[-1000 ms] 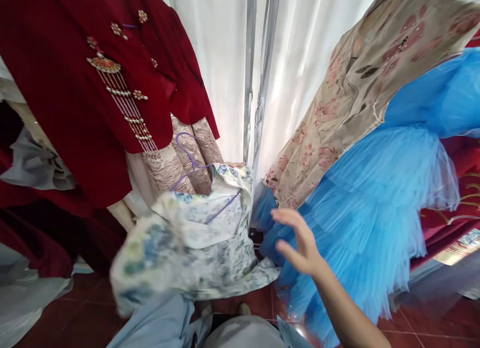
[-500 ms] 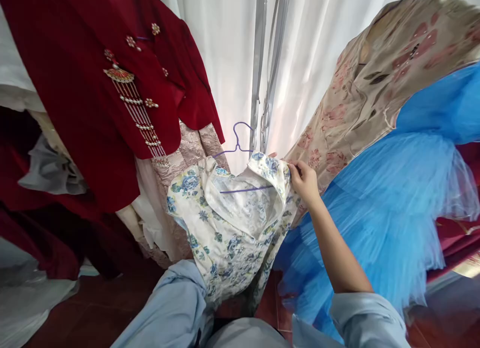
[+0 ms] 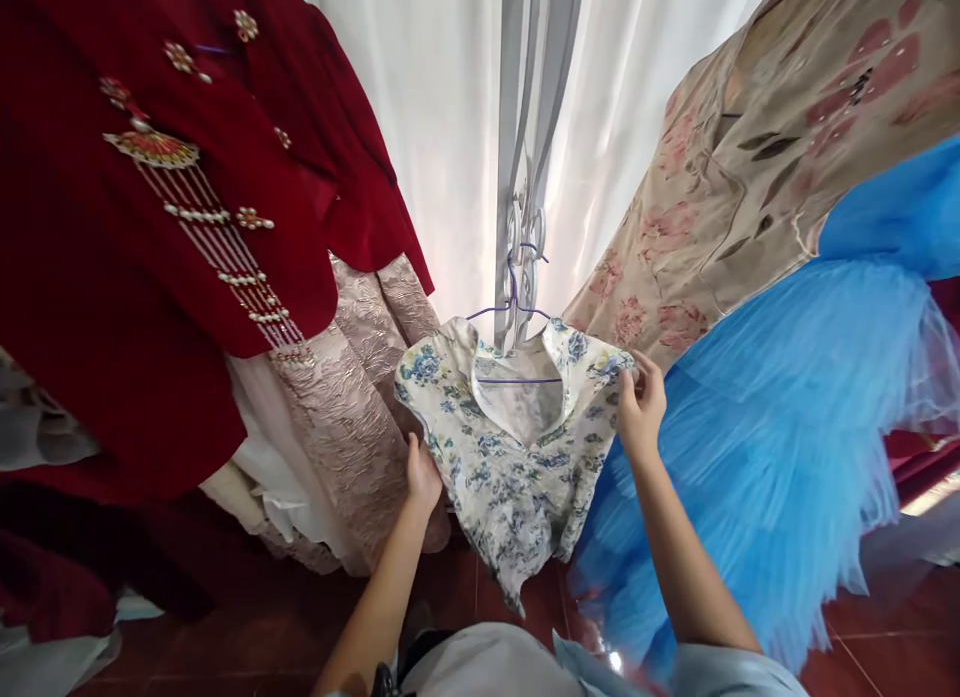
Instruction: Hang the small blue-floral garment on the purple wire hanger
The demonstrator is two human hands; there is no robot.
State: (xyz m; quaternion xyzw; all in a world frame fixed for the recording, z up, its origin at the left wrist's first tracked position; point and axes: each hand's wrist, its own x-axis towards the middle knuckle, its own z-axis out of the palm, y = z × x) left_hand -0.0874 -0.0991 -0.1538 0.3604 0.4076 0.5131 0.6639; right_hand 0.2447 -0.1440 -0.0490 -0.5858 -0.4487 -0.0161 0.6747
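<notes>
A white short-sleeved top with blue floral print (image 3: 499,477) hangs on a thin purple hanger (image 3: 513,302). The hanger's hook is up by pale rings (image 3: 514,227) on a grey upright stand (image 3: 517,97). My right hand (image 3: 643,402) pinches the sleeve end at the right shoulder, thumb in front. At the top's left side edge is my left hand (image 3: 425,477), its thumb stretched upward and clear of the cloth. The other left fingers are hidden behind the fabric. The neckline faces me, and the hem narrows to a crumpled point.
At left hang a dark red jacket (image 3: 300,177) with a beaded tassel and a pink brocade garment (image 3: 352,417). On the right are a beige floral dress (image 3: 652,247) and a blue tulle dress (image 3: 720,407). White curtain (image 3: 420,107) covers the back; red tiles (image 3: 465,587) lie below.
My left hand has come into view at the top's left side. My right hand has moved from the collar area out to the sleeve end. The top now hangs straighter and spread wider.
</notes>
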